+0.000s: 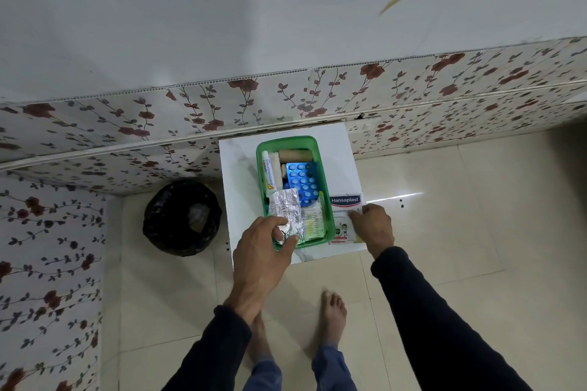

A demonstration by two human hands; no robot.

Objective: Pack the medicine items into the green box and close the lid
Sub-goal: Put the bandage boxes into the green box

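bare feet (pixel 332 314) stood on the pale tile floor (pixel 444 232) nearest the lens, and above them the left hand (pixel 265 244) was pinched on a crinkled silver blister strip (pixel 284 211) whose long axis ran from the hand away toward the wall, over the near end of the green box (pixel 327 200). that box, an open translucent green rectangle lying lengthwise away from the person on a small white table (pixel 241 187), held a white tube (pixel 269 173), a tan bandage roll (pixel 295 155) laid crosswise at the far end, and a blue blister pack (pixel 301 181). right hand (pixel 373 225) gripped the edge of a hansaplast packet (pixel 344 216) lying flat just beside the box's right wall.
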